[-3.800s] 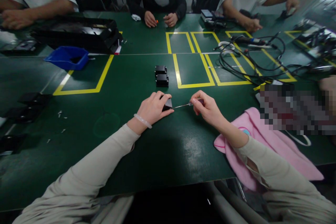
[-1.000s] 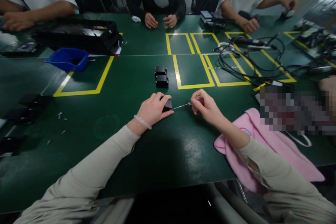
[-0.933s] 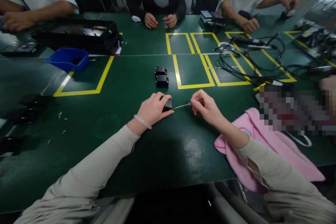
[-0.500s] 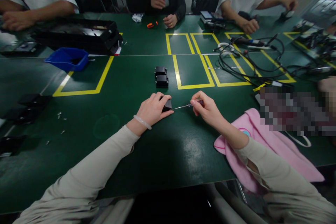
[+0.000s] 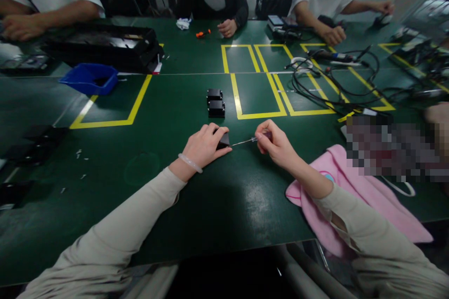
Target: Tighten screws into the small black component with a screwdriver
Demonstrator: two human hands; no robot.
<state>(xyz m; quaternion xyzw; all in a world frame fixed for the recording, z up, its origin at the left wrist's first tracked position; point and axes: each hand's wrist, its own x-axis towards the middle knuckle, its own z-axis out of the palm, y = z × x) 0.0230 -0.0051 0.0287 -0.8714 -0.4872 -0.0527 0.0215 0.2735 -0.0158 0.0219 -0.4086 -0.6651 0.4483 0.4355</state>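
Note:
Closed over a small black box [image 5: 223, 140], my left hand [image 5: 205, 144] keeps it on the green table [image 5: 217, 205], hiding most of it. My right hand [image 5: 274, 142] grips a screwdriver [image 5: 244, 142] by its dark handle. The thin shaft points left, and its tip meets the box's right side near my left thumb; whether a screw sits there is too small to tell. Just beyond my hands stand two more black boxes [image 5: 216, 106], one behind the other, with small shiny bits at their sides.
Loose screws [image 5: 83, 176] and dark parts [image 5: 31, 149] lie at left. Behind them are a blue scoop-shaped bin [image 5: 91, 79] and stacked black trays [image 5: 105, 49]. A pink cloth [image 5: 345, 182] lies under my right forearm. Cables [image 5: 315, 88] spread at right. Several people sit around the table.
Both my hands, the box and the screwdriver stay almost where they were. Across the table, the person in black has raised one hand towards the head.

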